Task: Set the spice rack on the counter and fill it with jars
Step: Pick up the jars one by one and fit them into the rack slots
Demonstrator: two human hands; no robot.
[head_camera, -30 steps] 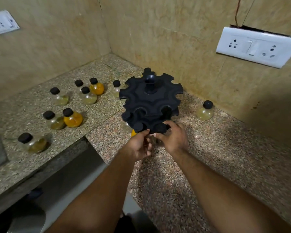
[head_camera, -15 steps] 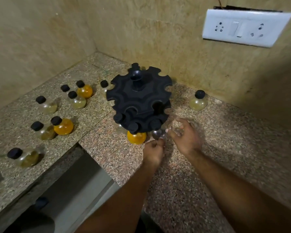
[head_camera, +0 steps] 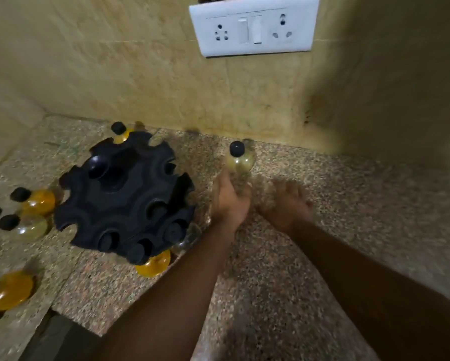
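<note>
Spice rack (head_camera: 125,201): black, round, notched rim. It stands on the speckled stone desk (head_camera: 348,217), close to the back wall. Slots on its near side carry jars under black caps: an orange jar (head_camera: 153,264) at the near edge, a clear jar (head_camera: 188,237) just right of that. A further capped jar (head_camera: 119,132) shows at the rack's far rim.

Left hand (head_camera: 230,201): right of the rack, fingers curled round the lower body of a pale jar (head_camera: 239,162), black cap up, roughly upright. Whether its base touches the desk: cannot tell, the hand covers it.

Right hand (head_camera: 283,204): farther right of the rack, just beside the left hand, heavily blurred. Its fingers appear loosely apart and holding nothing.

Left of the rack, on the desk: a loose orange jar (head_camera: 37,201), a loose pale jar (head_camera: 30,226) touching it, and a second loose orange jar (head_camera: 10,290) nearer the desk edge.

Socket plate (head_camera: 252,26): white, on the wall above and right of the rack.
</note>
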